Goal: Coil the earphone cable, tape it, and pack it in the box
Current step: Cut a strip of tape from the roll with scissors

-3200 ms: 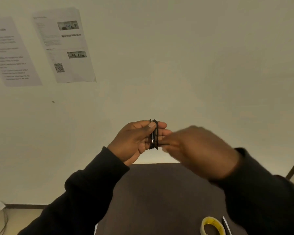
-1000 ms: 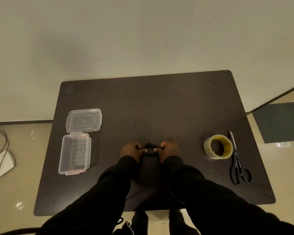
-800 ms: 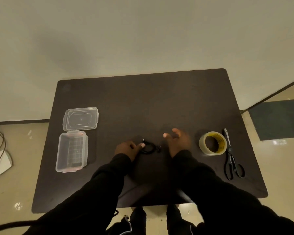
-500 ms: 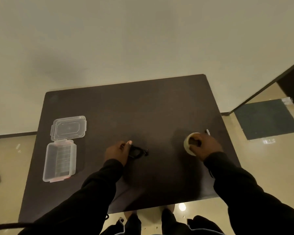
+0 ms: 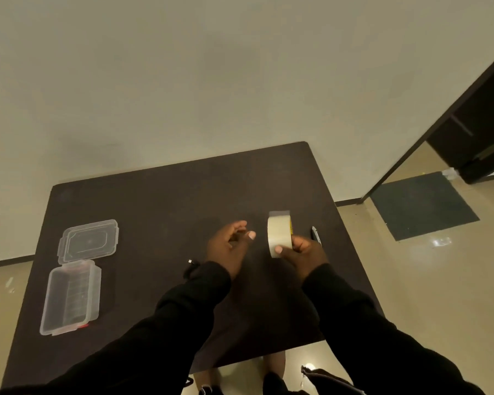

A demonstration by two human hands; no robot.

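My right hand point(image 5: 303, 255) grips a roll of clear tape point(image 5: 279, 233), held upright on edge above the dark table point(image 5: 160, 201). My left hand point(image 5: 230, 246) hovers just left of the roll with fingers apart and nothing in them. The coiled black earphone cable point(image 5: 191, 268) lies on the table, mostly hidden under my left sleeve; only its plug tip and a bit of coil show. The clear plastic box point(image 5: 70, 297) stands open at the table's left, its hinged lid point(image 5: 88, 240) lying flat behind it.
Scissors point(image 5: 315, 235) lie on the table just right of the tape, mostly hidden by my right hand. The wall runs along the table's far edge. A dark floor mat point(image 5: 422, 203) and a doorway are at the right.
My right hand picked the tape roll up off the table and brought it toward the centre. My left hand let go of the coiled cable and rose toward the roll.
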